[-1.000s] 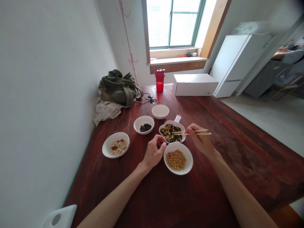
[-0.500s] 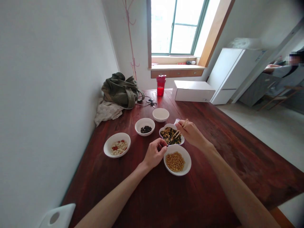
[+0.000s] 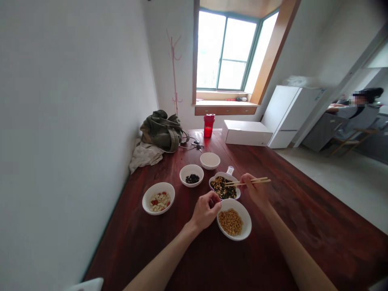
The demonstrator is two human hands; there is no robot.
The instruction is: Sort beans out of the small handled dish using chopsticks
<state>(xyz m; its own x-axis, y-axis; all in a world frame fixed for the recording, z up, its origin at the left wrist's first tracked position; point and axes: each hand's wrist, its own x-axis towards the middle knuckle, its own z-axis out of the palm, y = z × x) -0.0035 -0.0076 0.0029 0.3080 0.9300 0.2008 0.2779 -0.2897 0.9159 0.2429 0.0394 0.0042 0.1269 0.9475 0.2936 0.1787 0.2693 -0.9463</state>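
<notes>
My right hand [image 3: 253, 189] grips a pair of wooden chopsticks [image 3: 257, 180]. Their tips reach into a purple-rimmed, handled dish [image 3: 238, 194] of mixed dark and yellow beans [image 3: 222, 187]. My left hand [image 3: 207, 209] has its fingers curled in, with the thumb at the upper left rim of a white bowl [image 3: 247, 224] of yellow soybeans [image 3: 230, 222]; whether the fingers pinch that rim is hidden. Further left stand a white bowl [image 3: 183, 182] with some black beans [image 3: 192, 178] and a white bowl [image 3: 146, 207] holding pale and reddish pieces [image 3: 160, 201].
A white bowl [image 3: 210, 161] stands behind the dish. Farther back are a green bag [image 3: 163, 131], a cloth [image 3: 145, 155], keys [image 3: 198, 146], a red bottle [image 3: 208, 126] and a white box [image 3: 247, 133]. The wall [image 3: 75, 121] borders the table's left. Another person sits at far right.
My right hand has drawn back from the dish's handle, and the chopsticks now lie flatter, pointing left. The view has tilted up, so everything sits lower. My left hand stays by the soybean bowl.
</notes>
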